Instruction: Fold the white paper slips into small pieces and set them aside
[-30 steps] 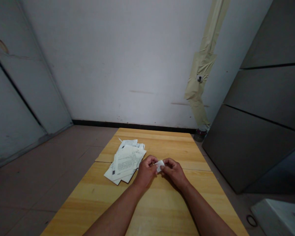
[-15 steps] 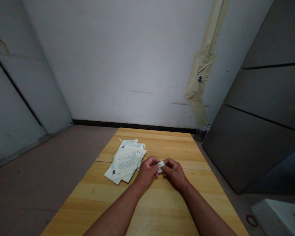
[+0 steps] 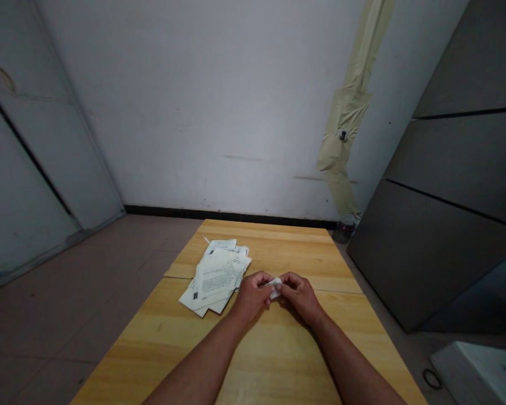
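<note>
Between my two hands is a small piece of white paper (image 3: pixel 275 287), which looks folded. My left hand (image 3: pixel 255 293) pinches its left side between thumb and fingers. On the other side, my right hand (image 3: pixel 297 293) grips the right edge, its thumb pressed on the paper. The fingers hide much of the piece. Left of my left hand lies a loose pile of printed sheets (image 3: pixel 216 279), fanned over one another. Both hands are just above the wooden table (image 3: pixel 278 354).
A seam crosses the table, and its far edge is near a white wall (image 3: pixel 215 112) with a dark skirting. Grey panels (image 3: pixel 438 225) stand at the right. A jar (image 3: pixel 343 230) sits on the floor past the far right corner. A white box (image 3: pixel 480 371) is low at the right.
The small paper has tilted slightly between my fingers, and my right thumb has shifted further over it. The pile of sheets has not moved.
</note>
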`<state>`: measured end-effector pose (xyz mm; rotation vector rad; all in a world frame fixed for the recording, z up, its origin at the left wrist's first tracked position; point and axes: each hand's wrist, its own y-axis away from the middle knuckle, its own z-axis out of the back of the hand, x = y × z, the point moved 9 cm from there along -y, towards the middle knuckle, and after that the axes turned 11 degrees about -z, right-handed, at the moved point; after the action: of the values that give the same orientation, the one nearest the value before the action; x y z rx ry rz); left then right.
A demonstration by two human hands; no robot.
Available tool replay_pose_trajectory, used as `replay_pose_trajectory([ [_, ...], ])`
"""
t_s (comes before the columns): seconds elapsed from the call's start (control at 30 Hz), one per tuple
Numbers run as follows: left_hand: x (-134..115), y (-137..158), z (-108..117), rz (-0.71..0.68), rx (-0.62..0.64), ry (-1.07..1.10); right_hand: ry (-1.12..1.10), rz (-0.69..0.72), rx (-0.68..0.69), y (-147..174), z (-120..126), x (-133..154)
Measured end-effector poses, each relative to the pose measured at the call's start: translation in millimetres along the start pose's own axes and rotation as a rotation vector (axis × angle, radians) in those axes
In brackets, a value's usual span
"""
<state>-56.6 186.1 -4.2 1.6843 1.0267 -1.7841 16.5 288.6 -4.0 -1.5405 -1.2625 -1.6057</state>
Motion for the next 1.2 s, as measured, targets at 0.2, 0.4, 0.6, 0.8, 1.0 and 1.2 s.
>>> replay_pose_trajectory([
  [0.2,-3,1,-4,-0.003,0.032,0.028,-0.001,0.037,0.019,0,1,0],
  [0.4,-5,2,-4,0.011,0.061,0.017,0.009,0.054,0.015,1,0,2],
  [0.6,2,2,-6,0.03,0.087,-0.014,0.07,0.12,-0.045,3,4,12],
  [0.8,5,4,-8,0.106,0.143,0.037,-0.037,0.084,-0.087,-1,15,1],
  [1.0,5,4,-4,0.096,0.101,0.061,-0.042,0.065,-0.087,-2,12,-3],
  [1.2,-1,4,-9,0.067,0.097,0.135,-0.073,0.024,-0.078,-2,10,-4],
])
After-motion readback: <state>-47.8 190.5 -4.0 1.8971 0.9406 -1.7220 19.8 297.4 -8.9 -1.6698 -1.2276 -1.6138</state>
